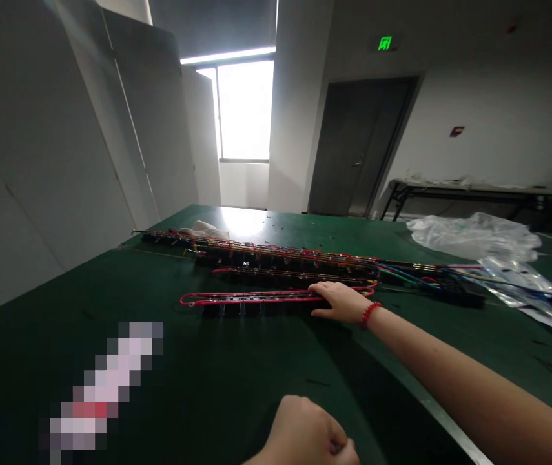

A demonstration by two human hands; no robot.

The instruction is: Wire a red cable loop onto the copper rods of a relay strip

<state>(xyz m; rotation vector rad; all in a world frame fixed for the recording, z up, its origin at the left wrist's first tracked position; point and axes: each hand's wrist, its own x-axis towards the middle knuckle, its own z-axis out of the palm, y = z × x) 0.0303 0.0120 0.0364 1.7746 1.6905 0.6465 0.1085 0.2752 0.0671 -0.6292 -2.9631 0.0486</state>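
Note:
My right hand (341, 300), with a red bead bracelet (370, 314) at the wrist, lies over the right part of a long black strip with red wires (246, 298). Its fingers reach across the top and the thumb sits along the near side, so the strip runs between them. A red wire loops out at the strip's left end, and more red wire shows beyond my hand. My left hand (317, 433) is closed in a fist near the bottom edge, low over the green table (198, 394). What lies inside that fist is hidden.
Behind the strip lie several longer wired strips (276, 255), with blue and green cables (411, 276) trailing right. A whitish cloth-like piece (205, 228) sits behind them. Clear plastic bags (474, 236) rest at the right. A pixelated pinkish shape (118, 374) covers the left front.

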